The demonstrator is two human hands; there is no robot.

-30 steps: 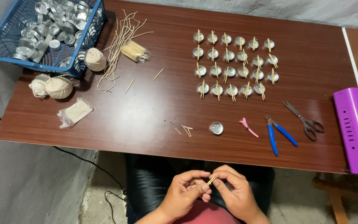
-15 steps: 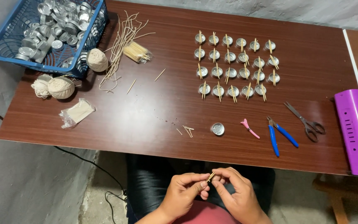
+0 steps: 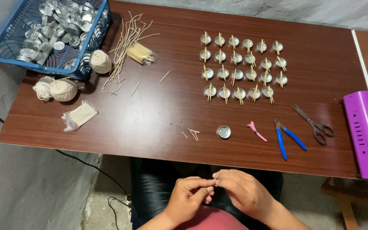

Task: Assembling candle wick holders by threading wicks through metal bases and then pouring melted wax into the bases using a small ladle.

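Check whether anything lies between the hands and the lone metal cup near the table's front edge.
Nothing visible does. The left hand and right hand are below the table edge; the cup sits just above them, with bare table between. Small stick bits lie to its left.

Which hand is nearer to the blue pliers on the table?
The right hand. It is below the table edge, down and left of the pliers. The left hand is further left, touching the right at the fingers.

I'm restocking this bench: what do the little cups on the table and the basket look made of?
The cups look like thin, shiny silver metal, probably aluminium, going by their bright glint. The basket looks like blue moulded plastic, with an open lattice wall.
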